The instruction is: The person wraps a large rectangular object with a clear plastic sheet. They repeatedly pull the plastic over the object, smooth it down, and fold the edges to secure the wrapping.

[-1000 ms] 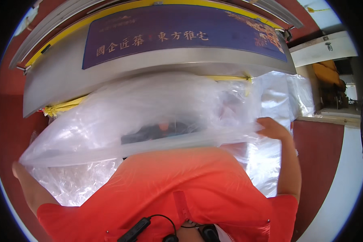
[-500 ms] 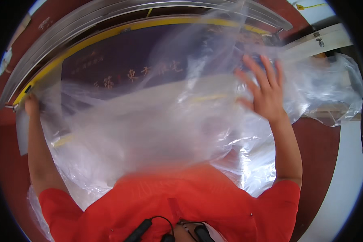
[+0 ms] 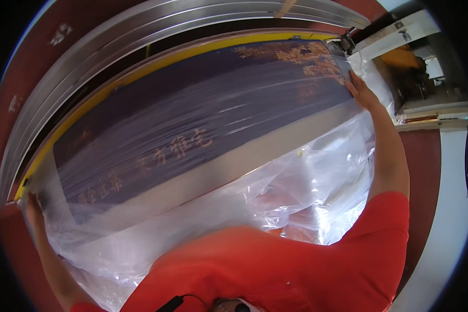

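A clear plastic sheet [image 3: 291, 177] lies over a dark purple printed panel [image 3: 192, 93], with fine stretch lines across it and loose folds toward my body. Gold lettering and a gold leaf pattern show through it. The panel rests on a pale cream board [image 3: 275, 136]. At the far left corner, beside the end of a yellow strip [image 3: 156, 61], my left hand [image 3: 34, 210] is closed on the sheet's edge; its fingertips are partly hidden. My right hand [image 3: 364, 93] is at the panel's right end, thumb and fingers closed on the sheet there.
A curved-looking metal rail [image 3: 135, 32] runs along the far side behind the yellow strip. A metal fitting [image 3: 347, 42] sits at its right end. To the right stands a pale frame with a latch [image 3: 404, 35] and an opening below. Reddish-brown floor [image 3: 420, 171] shows at the right.
My right hand has come down from above the sheet to the panel's right end. The sheet now lies flatter and tighter over the panel. The view has turned, and my left hand stays at the left corner.
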`<state>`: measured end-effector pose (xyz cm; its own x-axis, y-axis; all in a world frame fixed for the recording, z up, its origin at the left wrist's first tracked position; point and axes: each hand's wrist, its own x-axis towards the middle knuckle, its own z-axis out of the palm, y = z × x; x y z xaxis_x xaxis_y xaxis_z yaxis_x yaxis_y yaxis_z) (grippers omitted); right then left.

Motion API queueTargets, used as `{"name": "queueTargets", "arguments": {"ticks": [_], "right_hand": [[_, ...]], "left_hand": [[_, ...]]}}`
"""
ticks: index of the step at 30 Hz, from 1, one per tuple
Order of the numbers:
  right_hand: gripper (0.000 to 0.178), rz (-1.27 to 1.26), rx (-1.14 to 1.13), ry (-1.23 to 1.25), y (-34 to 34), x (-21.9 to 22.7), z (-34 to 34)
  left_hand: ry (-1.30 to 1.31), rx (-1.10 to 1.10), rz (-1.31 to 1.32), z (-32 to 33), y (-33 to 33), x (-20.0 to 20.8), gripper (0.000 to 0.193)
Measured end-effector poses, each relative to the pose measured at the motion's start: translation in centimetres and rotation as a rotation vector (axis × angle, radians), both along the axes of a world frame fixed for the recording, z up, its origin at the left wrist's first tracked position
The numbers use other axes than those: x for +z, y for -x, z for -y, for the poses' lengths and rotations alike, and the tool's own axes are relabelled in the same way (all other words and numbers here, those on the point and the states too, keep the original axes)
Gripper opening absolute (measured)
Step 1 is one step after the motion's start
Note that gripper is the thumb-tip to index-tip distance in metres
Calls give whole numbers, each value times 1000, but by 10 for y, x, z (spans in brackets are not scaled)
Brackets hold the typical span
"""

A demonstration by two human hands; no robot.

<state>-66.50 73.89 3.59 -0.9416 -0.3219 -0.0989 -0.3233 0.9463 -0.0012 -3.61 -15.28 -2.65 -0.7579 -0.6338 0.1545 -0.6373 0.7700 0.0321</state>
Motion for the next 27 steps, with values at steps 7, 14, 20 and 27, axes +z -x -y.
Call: {"name": "queueTargets", "arguments": {"ticks": [7, 14, 20, 27], "right_hand": [[64, -99, -350, 566, 49, -24, 27], [39, -673, -667, 113, -28, -82, -153], [45, 237, -1177, -55, -181, -247, -112], [62, 403, -166, -399, -138, -335, -63]], "left_hand": [[337, 219, 392, -76, 61, 51, 39], [-107, 217, -33, -103, 2, 7, 49], [112, 32, 260, -74, -52, -10, 41], [10, 28, 264, -17, -50, -18, 42]]}}
